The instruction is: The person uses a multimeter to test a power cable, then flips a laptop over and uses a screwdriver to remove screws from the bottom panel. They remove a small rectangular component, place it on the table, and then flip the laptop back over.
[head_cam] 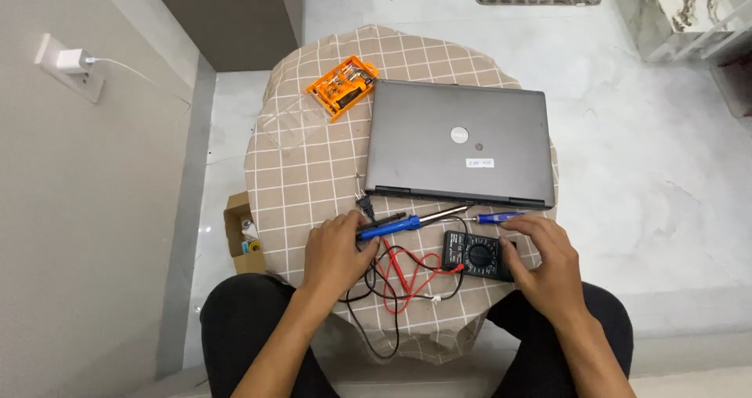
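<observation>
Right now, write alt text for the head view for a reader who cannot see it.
Seen from above, a seated person's left hand grips a blue soldering iron and the right hand rests on a black multimeter on a round checked table. A closed grey laptop, an orange bit case and red and black leads lie nearby.

Laptop lies mid-table — bit case behind-left, soldering iron and multimeter in front.

Left hand grips a blue soldering iron; right hand rests on a multimeter.
</observation>
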